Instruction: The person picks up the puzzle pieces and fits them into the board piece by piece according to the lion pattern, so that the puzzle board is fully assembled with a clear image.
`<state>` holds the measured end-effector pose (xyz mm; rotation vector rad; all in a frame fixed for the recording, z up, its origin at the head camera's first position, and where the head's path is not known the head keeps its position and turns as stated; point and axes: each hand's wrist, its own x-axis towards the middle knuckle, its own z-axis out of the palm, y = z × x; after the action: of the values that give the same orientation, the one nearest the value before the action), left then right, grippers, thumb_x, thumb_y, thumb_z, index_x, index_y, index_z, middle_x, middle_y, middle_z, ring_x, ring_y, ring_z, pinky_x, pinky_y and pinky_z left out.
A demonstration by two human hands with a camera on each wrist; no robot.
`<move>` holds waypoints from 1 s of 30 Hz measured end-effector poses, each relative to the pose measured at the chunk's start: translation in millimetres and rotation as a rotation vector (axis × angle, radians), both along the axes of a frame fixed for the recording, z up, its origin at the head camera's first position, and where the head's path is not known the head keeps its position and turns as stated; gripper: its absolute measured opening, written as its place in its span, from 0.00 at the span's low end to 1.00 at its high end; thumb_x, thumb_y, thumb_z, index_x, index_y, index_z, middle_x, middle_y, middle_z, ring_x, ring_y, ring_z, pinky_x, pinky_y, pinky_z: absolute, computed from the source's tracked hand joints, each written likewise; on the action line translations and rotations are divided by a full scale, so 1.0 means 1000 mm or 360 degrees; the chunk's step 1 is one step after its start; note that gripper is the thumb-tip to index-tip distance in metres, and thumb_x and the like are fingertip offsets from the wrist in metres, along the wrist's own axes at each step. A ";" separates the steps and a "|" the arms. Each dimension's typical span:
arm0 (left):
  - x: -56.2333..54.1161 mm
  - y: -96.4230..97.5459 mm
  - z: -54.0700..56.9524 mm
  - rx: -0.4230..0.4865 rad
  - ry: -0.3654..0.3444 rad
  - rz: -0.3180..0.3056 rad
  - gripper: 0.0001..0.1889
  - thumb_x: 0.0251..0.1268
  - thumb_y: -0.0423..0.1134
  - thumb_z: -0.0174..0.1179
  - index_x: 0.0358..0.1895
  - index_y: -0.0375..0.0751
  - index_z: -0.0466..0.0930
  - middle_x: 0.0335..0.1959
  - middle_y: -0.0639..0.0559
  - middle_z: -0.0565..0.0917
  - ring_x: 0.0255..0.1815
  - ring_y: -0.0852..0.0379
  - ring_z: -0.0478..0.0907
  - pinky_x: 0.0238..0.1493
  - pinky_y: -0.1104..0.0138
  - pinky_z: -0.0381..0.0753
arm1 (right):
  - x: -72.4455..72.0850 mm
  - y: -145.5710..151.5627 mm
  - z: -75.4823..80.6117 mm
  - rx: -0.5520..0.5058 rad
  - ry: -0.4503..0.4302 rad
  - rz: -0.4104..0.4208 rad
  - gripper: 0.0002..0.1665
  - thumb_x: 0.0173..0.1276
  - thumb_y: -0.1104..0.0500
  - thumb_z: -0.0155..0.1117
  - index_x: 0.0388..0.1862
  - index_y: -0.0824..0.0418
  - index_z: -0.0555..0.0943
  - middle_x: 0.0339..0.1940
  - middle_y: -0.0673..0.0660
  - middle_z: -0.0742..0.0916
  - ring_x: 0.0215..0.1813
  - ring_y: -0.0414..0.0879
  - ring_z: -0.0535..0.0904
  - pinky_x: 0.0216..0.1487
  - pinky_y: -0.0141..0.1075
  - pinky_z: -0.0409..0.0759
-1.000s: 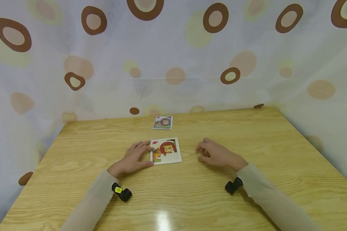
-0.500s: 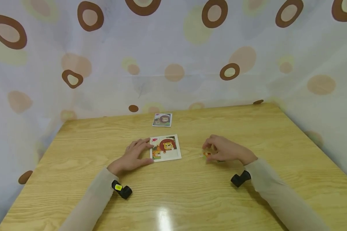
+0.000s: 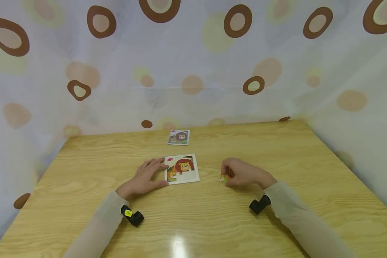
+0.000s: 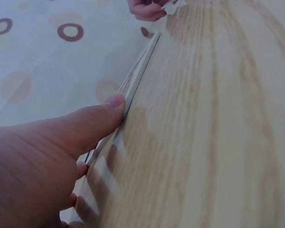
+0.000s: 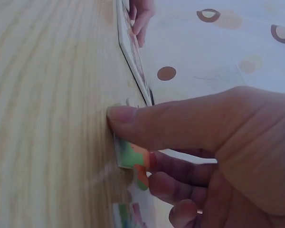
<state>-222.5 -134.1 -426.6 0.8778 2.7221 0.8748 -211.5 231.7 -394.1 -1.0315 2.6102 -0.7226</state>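
A square puzzle board (image 3: 189,175) with a white frame lies flat in the head view, partly filled with a picture of a lion and a cub. My left hand (image 3: 144,178) rests along its left side, fingers spread and thumb at the near left corner. In the left wrist view that thumb (image 4: 111,107) presses against the board's edge. To the right of the board, my right hand (image 3: 242,173) pinches a puzzle piece (image 3: 225,178) between thumb and fingers, low over the table. Green and orange show on this piece in the right wrist view.
A small lion picture card (image 3: 178,137) lies behind the board. Another puzzle piece (image 5: 125,216) is on the table beside the right hand. The wooden table (image 3: 193,211) ends at a dotted curtain (image 3: 193,53) at the back.
The right hand first moved right to a puzzle piece, then came back left with one pinched in its fingers. The left hand stays at the board's left side.
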 end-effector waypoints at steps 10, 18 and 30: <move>-0.003 0.007 0.002 0.0012 0.0001 -0.0014 0.28 0.63 0.51 0.63 0.65 0.45 0.71 0.76 0.43 0.56 0.76 0.35 0.46 0.70 0.38 0.41 | -0.017 -0.017 0.006 -0.0163 0.0039 0.0001 0.06 0.63 0.66 0.66 0.35 0.59 0.78 0.26 0.48 0.77 0.28 0.37 0.69 0.31 0.31 0.72; -0.002 0.007 0.002 0.0026 -0.0001 -0.0019 0.28 0.63 0.51 0.63 0.64 0.45 0.71 0.76 0.43 0.57 0.76 0.35 0.45 0.69 0.37 0.42 | -0.029 -0.052 0.000 -0.0307 0.0004 -0.0060 0.06 0.64 0.61 0.67 0.39 0.60 0.81 0.28 0.49 0.83 0.28 0.37 0.73 0.32 0.30 0.74; 0.000 0.015 0.005 -0.0016 0.0005 -0.0021 0.29 0.63 0.51 0.62 0.65 0.45 0.71 0.76 0.44 0.56 0.76 0.35 0.46 0.69 0.37 0.43 | -0.036 -0.082 -0.007 -0.0304 -0.0111 -0.0084 0.08 0.69 0.61 0.62 0.43 0.61 0.84 0.28 0.50 0.83 0.27 0.39 0.70 0.32 0.30 0.69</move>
<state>-222.3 -118.9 -421.6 0.8946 2.7178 0.8572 -247.4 149.3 -401.5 -0.9710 2.5565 -1.0180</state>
